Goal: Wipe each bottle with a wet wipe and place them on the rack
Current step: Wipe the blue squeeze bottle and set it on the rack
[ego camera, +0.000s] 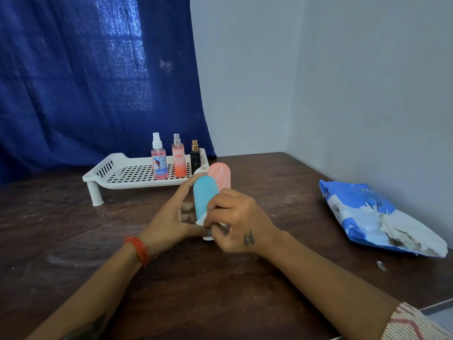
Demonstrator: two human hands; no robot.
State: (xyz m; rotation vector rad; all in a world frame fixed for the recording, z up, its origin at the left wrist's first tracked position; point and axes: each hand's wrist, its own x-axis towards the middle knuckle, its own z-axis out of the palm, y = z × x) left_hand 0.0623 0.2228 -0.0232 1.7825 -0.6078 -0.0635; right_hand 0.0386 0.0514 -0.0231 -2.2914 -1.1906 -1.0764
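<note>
The right hand (232,219) pinches a small white wet wipe (201,220) against the lower part of a light-blue rounded plastic bottle (205,198); its fingers hide most of the wipe. The left hand (171,218) curls round the bottle from behind, and its base is covered. A pink rounded bottle (220,174) stands just behind, partly hidden. Near the dark wooden tabletop's (220,290) far edge a white perforated plastic rack (127,171) carries three upright spray bottles (177,155). A blue-and-white wipes packet (367,214) lies at the right edge.
</note>
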